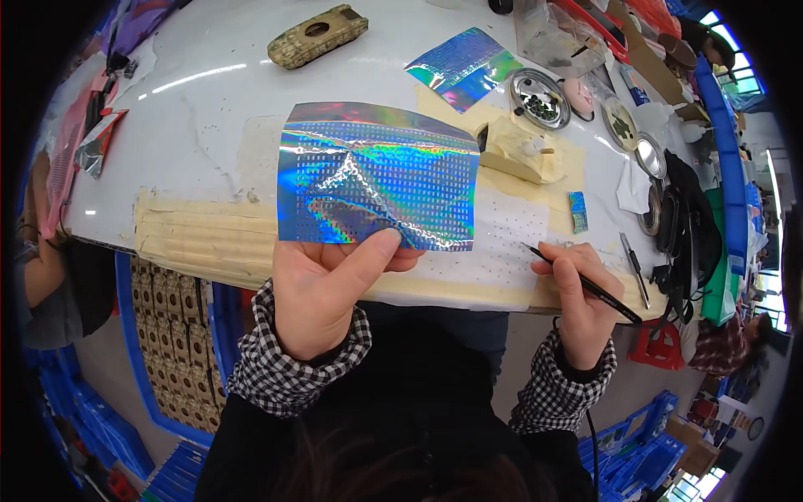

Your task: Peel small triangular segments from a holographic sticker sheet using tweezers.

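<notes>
My left hand [322, 293] pinches the lower edge of a shiny holographic sheet [385, 180] between thumb and fingers. Rows of small cut marks cover the sheet, which is raised above the table. In my right hand [581, 297] is a slim black pen-shaped tool [615, 303], its fine tip pointing left over a white paper [506, 243] dotted with tiny specks. Behind that paper sits a block wrapped in cream tape [520, 151]. A small holographic scrap [578, 212] lies right of the paper.
A camouflage model tank hull [314, 42] and another holographic sheet [464, 67] lie farther back. Metal dishes, one with small dark parts [539, 100], stand at right near a black pen [634, 269]. Below the table's left side, a blue crate [150, 368] holds several camouflage hulls.
</notes>
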`<action>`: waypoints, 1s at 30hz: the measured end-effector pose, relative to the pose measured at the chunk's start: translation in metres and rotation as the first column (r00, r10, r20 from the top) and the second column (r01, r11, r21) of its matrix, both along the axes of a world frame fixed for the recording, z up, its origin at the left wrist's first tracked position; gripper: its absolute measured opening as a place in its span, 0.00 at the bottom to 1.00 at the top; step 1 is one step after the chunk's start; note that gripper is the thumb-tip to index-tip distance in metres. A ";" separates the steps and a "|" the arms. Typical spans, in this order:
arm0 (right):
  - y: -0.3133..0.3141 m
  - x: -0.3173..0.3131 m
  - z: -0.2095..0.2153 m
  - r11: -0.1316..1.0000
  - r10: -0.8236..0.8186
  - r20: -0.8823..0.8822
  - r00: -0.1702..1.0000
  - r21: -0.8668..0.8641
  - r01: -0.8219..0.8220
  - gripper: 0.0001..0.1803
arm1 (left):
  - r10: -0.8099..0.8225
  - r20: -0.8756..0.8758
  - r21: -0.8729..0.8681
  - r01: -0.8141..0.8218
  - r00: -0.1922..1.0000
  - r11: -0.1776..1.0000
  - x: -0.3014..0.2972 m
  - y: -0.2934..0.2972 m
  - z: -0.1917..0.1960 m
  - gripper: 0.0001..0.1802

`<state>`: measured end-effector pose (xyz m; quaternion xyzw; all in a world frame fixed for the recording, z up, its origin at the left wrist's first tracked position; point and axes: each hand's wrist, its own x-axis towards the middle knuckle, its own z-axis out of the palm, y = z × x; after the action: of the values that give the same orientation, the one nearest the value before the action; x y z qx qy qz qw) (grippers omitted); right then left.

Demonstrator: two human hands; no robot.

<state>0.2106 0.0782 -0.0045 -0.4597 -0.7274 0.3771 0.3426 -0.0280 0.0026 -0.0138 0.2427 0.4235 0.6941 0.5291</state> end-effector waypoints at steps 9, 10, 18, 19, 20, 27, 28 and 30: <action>0.003 -0.004 -0.006 0.995 -0.021 -0.005 1.000 0.099 0.022 0.08 | 0.042 -0.005 0.002 -0.042 0.999 0.999 0.002 0.000 0.000 0.11; 0.004 -0.004 -0.006 0.992 -0.013 0.016 1.000 0.125 0.011 0.08 | 0.040 -0.011 0.000 -0.040 0.999 0.999 0.002 0.000 0.001 0.11; 0.002 -0.002 -0.001 0.961 0.026 0.209 0.978 0.264 -0.082 0.09 | 0.021 -0.004 0.018 -0.021 1.000 1.000 0.001 -0.001 -0.001 0.11; 0.002 -0.002 -0.001 0.957 0.027 0.212 0.977 0.277 -0.086 0.09 | 0.024 0.000 0.012 -0.024 1.000 1.000 0.001 -0.001 -0.001 0.11; 0.001 -0.002 -0.001 0.956 0.009 0.185 0.983 0.286 -0.062 0.10 | 0.027 0.004 0.007 -0.027 1.000 1.000 0.002 0.000 -0.001 0.11; -0.008 -0.011 0.006 0.921 0.013 0.013 1.000 0.389 -0.017 0.15 | -0.011 0.010 -0.010 0.012 1.000 1.000 -0.002 -0.001 0.001 0.12; -0.010 -0.015 0.008 0.911 0.035 -0.009 0.999 0.412 -0.028 0.16 | -0.020 0.017 -0.003 0.020 1.000 1.000 -0.003 -0.001 0.001 0.12; -0.017 -0.027 0.014 0.882 0.114 0.030 0.993 0.457 -0.115 0.18 | -0.035 0.029 0.010 0.034 0.999 0.999 -0.001 0.001 0.002 0.14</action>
<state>0.1832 0.0615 0.0096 -0.3229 -0.8219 0.2140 0.4176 -0.0291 0.0031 -0.0122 0.2421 0.4081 0.6903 0.5461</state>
